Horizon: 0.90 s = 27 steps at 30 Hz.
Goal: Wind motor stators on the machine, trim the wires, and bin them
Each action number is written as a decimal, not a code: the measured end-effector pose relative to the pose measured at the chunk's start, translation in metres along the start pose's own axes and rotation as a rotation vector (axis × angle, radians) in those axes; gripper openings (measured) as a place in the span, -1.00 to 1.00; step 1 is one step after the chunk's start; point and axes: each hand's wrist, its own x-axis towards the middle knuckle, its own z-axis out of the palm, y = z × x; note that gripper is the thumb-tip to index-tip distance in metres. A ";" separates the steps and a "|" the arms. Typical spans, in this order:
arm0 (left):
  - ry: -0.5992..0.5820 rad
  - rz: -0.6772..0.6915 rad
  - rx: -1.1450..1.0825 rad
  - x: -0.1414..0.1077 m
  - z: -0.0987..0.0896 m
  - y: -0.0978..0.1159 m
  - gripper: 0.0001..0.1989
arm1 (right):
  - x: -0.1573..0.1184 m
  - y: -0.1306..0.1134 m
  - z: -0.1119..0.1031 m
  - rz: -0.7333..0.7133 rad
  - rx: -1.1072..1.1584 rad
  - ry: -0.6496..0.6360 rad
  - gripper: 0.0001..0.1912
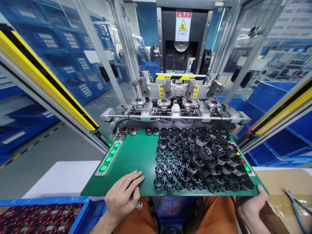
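Palm down, my left hand [124, 190] rests on the front edge of the green worktop [131, 156], its fingers stretched out with nothing in them. My right hand [252, 203] is at the front right corner, thumb over the top edge and the other fingers hidden below; it appears to grip the worktop. Many black-and-silver ring-shaped motor stators [170, 169] cover the right half, stacked higher toward the right. Several copper-wound stators [125, 131] sit at the back left corner.
Behind the worktop stands a machine with several winding stations [164, 103]. Yellow light-curtain posts [56, 84] flank it. Green lit buttons [109, 159] line the left side. A blue crate [86, 208] with red-wound parts is lower left; pliers [296, 204] lie on cardboard at right.
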 end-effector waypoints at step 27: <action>-0.006 0.001 0.003 0.000 -0.001 -0.001 -0.69 | -0.008 -0.011 0.005 0.055 0.006 -0.001 -0.52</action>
